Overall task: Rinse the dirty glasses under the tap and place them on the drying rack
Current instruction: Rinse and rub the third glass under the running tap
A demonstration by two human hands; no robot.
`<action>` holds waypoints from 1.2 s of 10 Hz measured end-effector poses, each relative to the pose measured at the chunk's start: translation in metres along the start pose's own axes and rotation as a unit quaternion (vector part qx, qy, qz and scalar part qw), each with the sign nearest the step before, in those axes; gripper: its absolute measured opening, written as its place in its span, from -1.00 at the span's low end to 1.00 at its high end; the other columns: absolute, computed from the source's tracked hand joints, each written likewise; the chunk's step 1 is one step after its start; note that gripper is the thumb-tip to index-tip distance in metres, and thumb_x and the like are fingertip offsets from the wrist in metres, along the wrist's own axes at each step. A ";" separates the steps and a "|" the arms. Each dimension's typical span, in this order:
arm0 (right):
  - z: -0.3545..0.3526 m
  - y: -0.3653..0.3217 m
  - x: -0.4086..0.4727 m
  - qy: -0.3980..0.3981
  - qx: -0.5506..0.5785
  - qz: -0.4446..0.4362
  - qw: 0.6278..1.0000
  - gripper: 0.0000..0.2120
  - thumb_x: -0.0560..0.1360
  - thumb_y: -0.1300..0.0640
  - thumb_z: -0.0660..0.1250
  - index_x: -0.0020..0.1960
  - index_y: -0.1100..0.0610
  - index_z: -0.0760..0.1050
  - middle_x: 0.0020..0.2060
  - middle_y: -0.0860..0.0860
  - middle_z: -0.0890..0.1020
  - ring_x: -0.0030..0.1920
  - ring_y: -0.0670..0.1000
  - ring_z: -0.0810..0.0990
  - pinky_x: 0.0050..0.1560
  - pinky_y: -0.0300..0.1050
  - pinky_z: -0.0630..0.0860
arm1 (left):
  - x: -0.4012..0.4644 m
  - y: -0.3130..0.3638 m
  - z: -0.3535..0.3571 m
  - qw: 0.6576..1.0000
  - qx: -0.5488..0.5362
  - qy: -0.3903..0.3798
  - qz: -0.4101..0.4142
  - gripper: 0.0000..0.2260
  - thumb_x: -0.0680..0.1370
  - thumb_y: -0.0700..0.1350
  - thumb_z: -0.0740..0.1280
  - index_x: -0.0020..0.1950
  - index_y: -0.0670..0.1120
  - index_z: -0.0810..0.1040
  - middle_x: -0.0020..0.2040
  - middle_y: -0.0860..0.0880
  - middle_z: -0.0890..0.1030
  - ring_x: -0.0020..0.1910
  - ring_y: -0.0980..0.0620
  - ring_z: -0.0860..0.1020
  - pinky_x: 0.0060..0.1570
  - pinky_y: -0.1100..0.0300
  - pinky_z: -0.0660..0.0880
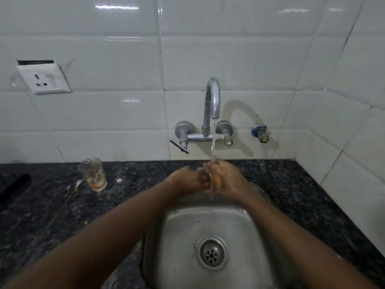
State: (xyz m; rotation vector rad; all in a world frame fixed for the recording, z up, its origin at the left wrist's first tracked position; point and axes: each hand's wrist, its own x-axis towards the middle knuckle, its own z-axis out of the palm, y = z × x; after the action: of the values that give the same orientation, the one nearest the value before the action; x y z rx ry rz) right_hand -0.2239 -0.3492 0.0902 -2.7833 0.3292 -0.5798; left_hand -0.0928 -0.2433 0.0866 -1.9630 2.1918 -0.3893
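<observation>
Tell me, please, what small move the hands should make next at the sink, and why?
Probably turn the glass slowly under the stream. Both the left hand and the right hand grip it under the running tap, and an orange tint shows between the fingers, so it seems not yet clean. No drying rack is in view.

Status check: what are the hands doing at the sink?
Left hand and right hand hold a glass under the running tap. Second dirty glass waits on counter. Nothing blocking.
</observation>
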 end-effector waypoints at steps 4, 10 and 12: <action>-0.007 0.030 -0.005 0.019 0.090 -0.040 0.995 -0.32 0.13 0.00 0.46 0.22 0.21 0.53 0.10 0.15 0.61 0.09 0.09 0.59 0.12 -0.05 0.54 | 0.026 0.022 0.004 0.983 0.117 -0.088 -0.110 -0.63 0.62 -0.06 0.10 0.42 0.16 0.28 0.47 0.13 0.28 0.50 0.08 0.15 0.46 -0.18 -0.19; -0.010 0.025 0.007 0.075 -0.300 -0.035 0.950 -0.58 0.13 0.09 0.60 -0.03 -0.01 0.61 -0.03 0.05 0.64 0.02 0.08 0.61 0.08 0.45 0.35 | 0.019 0.040 0.018 0.292 -0.832 0.143 -0.449 -0.70 0.52 -0.20 0.12 -0.22 -0.12 0.63 -0.29 -0.02 0.68 -0.19 0.02 0.55 -0.12 0.10 0.39; -0.001 0.023 0.010 0.050 -0.193 0.020 0.980 -0.50 0.36 0.01 0.44 0.28 -0.05 0.45 0.26 0.01 0.46 0.29 0.08 0.39 0.28 0.26 0.21 | 0.024 0.047 -0.003 0.347 -0.850 0.174 -0.355 -0.79 0.48 -0.21 0.11 -0.02 -0.16 0.52 0.02 -0.15 0.63 -0.09 -0.06 0.54 0.01 0.00 0.45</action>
State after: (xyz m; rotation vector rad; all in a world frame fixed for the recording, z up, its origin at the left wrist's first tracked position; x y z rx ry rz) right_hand -0.2189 -0.3743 0.0877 -3.1116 0.5742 -0.7154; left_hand -0.1415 -0.2621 0.0763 -3.5888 0.9759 2.8845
